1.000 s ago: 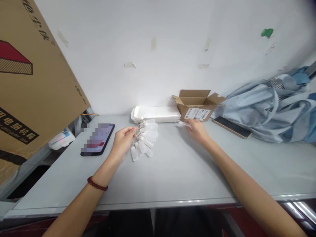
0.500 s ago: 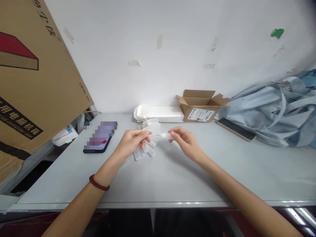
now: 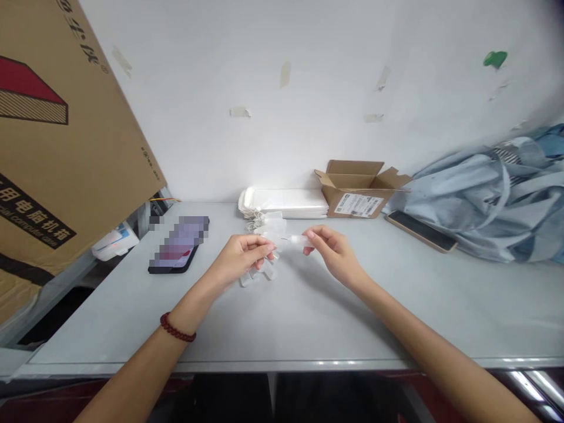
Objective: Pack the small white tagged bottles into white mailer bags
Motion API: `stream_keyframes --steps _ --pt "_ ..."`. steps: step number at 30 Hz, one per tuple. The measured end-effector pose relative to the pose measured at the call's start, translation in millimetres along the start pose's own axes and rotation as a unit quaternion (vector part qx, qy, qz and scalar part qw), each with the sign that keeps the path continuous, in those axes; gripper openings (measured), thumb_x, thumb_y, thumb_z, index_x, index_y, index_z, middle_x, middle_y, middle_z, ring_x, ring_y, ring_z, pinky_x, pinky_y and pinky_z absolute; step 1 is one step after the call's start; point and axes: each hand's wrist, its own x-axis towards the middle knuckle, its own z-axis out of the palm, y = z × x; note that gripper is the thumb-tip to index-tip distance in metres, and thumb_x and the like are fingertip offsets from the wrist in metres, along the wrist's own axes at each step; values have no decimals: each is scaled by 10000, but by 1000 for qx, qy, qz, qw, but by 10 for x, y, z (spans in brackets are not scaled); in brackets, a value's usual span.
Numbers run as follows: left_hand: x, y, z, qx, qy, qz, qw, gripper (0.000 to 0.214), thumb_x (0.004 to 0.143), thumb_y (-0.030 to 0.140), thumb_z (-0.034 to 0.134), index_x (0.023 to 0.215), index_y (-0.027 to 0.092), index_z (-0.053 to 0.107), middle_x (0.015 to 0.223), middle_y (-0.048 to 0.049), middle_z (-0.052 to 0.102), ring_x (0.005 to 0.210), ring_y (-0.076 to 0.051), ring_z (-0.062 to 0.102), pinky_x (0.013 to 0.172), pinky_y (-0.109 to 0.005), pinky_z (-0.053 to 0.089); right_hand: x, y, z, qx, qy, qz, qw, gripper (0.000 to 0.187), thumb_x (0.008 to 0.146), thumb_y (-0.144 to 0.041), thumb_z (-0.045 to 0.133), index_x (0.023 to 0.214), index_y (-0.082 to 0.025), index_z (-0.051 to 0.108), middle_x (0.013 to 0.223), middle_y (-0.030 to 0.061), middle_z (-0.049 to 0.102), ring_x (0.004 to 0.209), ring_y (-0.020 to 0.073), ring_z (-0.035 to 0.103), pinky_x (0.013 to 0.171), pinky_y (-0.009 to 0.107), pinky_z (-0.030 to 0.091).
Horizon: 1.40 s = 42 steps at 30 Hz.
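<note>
My right hand [image 3: 328, 249] pinches a small translucent needle-tip bottle [image 3: 298, 239] between thumb and fingers. Its thin dark needle points left toward my left hand [image 3: 249, 257]. The left thumb and fingertips are pressed together; whatever they hold is too small to make out. A short gap separates the left fingertips from the needle. Under and behind the left hand lies a loose group of small translucent pieces [image 3: 268, 270], partly hidden by it. Just behind them, white string loops [image 3: 253, 220] hang from the end of a stack of white flat pieces [image 3: 286, 200].
An opened small cardboard box [image 3: 352, 188] with a label stands against the wall. One phone [image 3: 183, 241] lies at left, another phone [image 3: 420, 231] at right, beside a light-blue cloth bag [image 3: 476, 200]. A large cardboard carton [image 3: 79, 147] leans in from the left.
My left hand has moved slightly to the right, with its fingertips nearer the needle. The right hand and the bottle have shifted slightly right.
</note>
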Motion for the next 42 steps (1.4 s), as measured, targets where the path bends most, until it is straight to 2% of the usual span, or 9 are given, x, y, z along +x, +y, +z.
stream_keyframes --steps 5,9,15,23,42 --pt "-9 20 26 -9 -2 -3 1000 197 735 358 667 703 164 682 561 -13 577 477 -98 425 457 -236 334 1 -31 6 10 -26 0 1000 350 886 -515 471 877 -182 581 677 13 621 701 153 560 650 274 417" --pt "1 5 32 -17 -10 1 1000 194 753 348 653 703 161 664 566 -5 566 475 -89 409 450 -227 299 -6 -49 10 16 -45 9 999 347 889 -513 468 877 -185 579 682 16 623 692 155 560 618 273 405" --pt "29 -65 -2 -20 -12 16 1000 220 764 364 642 705 153 660 635 -21 584 496 -85 433 455 -225 302 -12 -53 11 18 -47 10 999 357 884 -527 468 873 -188 583 680 16 621 681 156 556 582 270 396" --pt "32 -41 8 -48 -21 4 999 177 774 322 641 717 155 664 689 -18 590 506 -73 431 442 -212 288 -12 -40 0 21 -54 1 998 355 889 -517 466 885 -186 593 696 20 623 689 156 560 578 267 392" --pt "46 -114 -17 5 -11 16 1000 234 787 365 648 708 145 656 542 12 508 501 -80 410 469 -210 299 -16 -23 18 13 -57 -2 998 316 909 -464 460 895 -180 598 679 10 606 681 140 538 585 255 374"
